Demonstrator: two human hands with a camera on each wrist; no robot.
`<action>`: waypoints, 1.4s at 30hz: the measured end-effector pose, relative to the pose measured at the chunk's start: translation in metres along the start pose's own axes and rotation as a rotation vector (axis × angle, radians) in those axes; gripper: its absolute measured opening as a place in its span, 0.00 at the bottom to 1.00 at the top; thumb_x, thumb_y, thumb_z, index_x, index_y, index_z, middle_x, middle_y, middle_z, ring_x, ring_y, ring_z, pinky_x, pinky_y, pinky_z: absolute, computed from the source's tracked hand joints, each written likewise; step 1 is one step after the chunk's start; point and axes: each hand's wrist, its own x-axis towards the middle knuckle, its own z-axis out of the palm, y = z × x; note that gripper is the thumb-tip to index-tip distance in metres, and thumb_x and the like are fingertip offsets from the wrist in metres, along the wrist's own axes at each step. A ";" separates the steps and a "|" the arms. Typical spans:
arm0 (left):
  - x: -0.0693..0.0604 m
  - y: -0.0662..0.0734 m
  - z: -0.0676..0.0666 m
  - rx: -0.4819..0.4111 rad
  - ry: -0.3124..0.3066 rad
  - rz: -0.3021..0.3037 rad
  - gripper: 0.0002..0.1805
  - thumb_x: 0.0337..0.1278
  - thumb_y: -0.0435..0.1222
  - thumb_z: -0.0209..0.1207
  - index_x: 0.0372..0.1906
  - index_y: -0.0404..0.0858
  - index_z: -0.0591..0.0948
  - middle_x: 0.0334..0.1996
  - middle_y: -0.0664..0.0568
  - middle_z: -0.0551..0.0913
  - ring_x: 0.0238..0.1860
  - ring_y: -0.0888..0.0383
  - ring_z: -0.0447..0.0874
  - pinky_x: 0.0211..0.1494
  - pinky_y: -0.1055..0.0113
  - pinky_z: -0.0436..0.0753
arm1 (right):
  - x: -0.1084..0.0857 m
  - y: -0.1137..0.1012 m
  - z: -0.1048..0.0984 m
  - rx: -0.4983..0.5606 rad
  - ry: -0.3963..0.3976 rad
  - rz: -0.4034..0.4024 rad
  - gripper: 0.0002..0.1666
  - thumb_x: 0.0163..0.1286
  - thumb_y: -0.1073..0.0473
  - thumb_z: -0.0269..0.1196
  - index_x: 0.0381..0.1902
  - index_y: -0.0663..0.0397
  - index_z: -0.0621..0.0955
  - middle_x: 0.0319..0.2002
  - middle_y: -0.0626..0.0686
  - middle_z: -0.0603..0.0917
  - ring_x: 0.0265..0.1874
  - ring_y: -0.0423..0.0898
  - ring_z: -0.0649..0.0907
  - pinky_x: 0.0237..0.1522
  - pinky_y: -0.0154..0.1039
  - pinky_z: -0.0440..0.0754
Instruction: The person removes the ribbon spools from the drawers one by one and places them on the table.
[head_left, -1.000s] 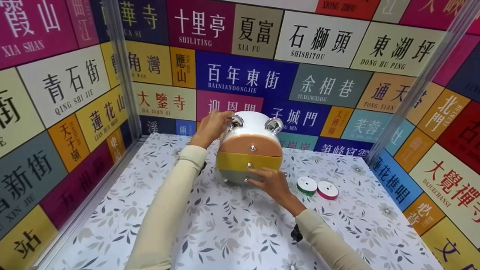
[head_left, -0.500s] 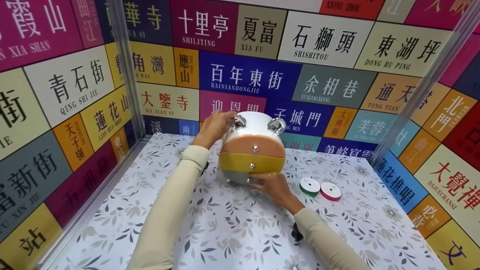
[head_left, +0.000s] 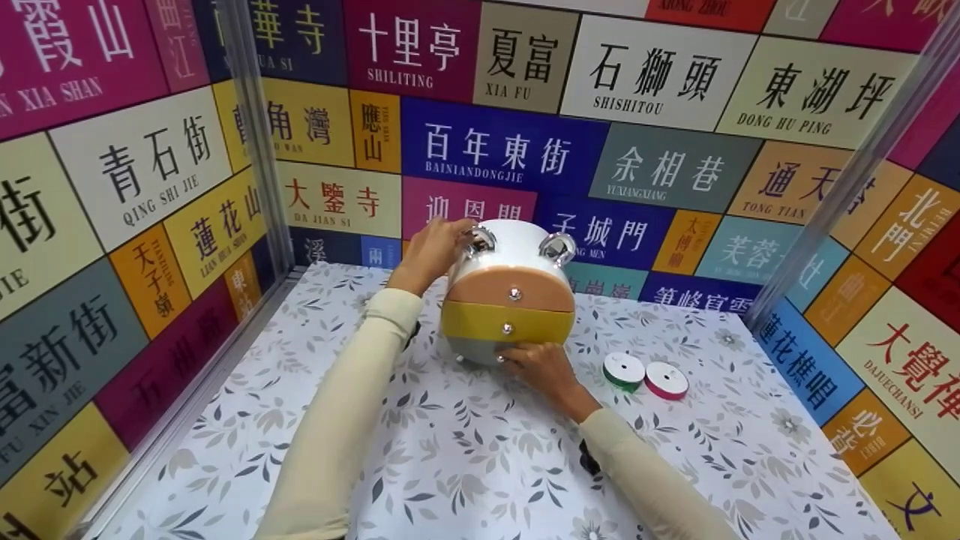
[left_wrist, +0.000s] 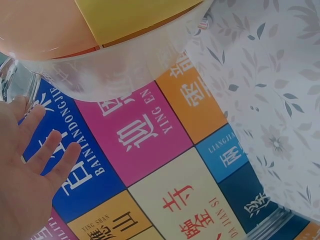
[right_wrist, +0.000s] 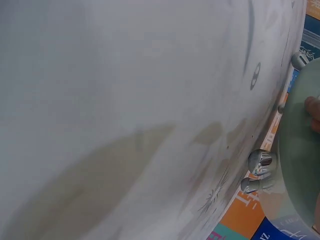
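A small rounded drawer box (head_left: 457, 285) stands on the table, white on top, with shiny ear-shaped loops. Its front has an orange drawer (head_left: 480, 289), a yellow drawer (head_left: 472, 319) and a grey-green drawer (head_left: 469, 349), all flush, with silver knobs. My left hand (head_left: 433, 251) holds the left ear (head_left: 482, 238); in the left wrist view that hand (left_wrist: 30, 160) has its other fingers spread beside the ear. My right hand (head_left: 546, 369) pinches the knob of the grey-green drawer, mostly hiding it. Only fingertips (right_wrist: 314, 107) show in the right wrist view.
Two ribbon spools lie to the right of the box, one green (head_left: 624, 371) and one pink (head_left: 666, 380). A leaf-patterned cloth covers the table (head_left: 450, 450). Panels with printed signs (head_left: 495, 142) stand behind and at both sides.
My right hand's fingers have drawn in from across the lower front of the box onto the bottom knob. The left hand keeps its hold on the ear. The view has shifted slightly.
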 end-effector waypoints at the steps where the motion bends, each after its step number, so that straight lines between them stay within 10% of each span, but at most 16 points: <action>1: 0.000 0.000 0.000 0.009 0.003 0.003 0.13 0.80 0.43 0.55 0.60 0.54 0.83 0.45 0.49 0.87 0.51 0.50 0.80 0.51 0.54 0.85 | 0.000 0.000 0.000 -0.021 0.006 -0.017 0.06 0.58 0.56 0.80 0.32 0.43 0.92 0.17 0.45 0.80 0.14 0.40 0.77 0.16 0.33 0.72; 42: 0.000 0.005 0.007 0.114 0.087 -0.005 0.15 0.78 0.45 0.57 0.61 0.52 0.84 0.51 0.50 0.90 0.48 0.46 0.83 0.45 0.50 0.86 | 0.006 -0.015 -0.005 -0.185 -0.052 -0.095 0.11 0.54 0.60 0.82 0.29 0.44 0.88 0.23 0.44 0.85 0.12 0.40 0.75 0.14 0.34 0.71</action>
